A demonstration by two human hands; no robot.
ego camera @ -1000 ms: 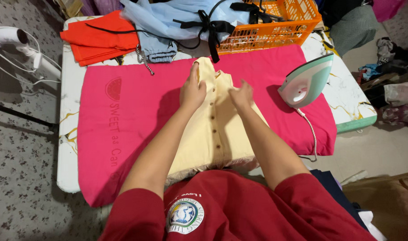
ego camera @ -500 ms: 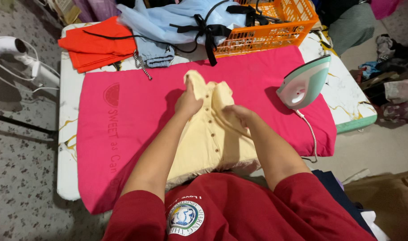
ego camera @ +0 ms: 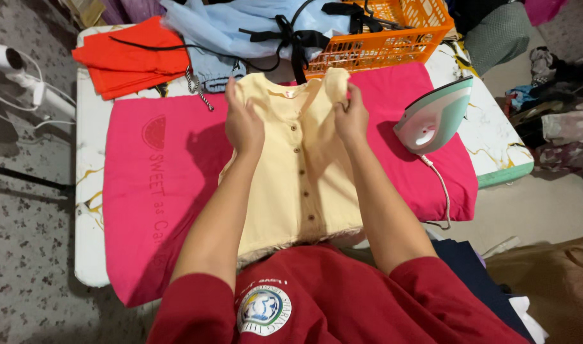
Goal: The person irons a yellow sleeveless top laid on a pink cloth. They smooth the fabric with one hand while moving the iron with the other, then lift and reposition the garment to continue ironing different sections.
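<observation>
I watched my left hand [ego camera: 243, 124] and right hand [ego camera: 350, 114], fingers pinching the cream shirt [ego camera: 298, 172] at its shoulders; it lay on the pink cloth [ego camera: 157, 191], collar far, hem near.

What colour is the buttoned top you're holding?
Pale yellow top with brown buttons, seen in the head view.
</observation>
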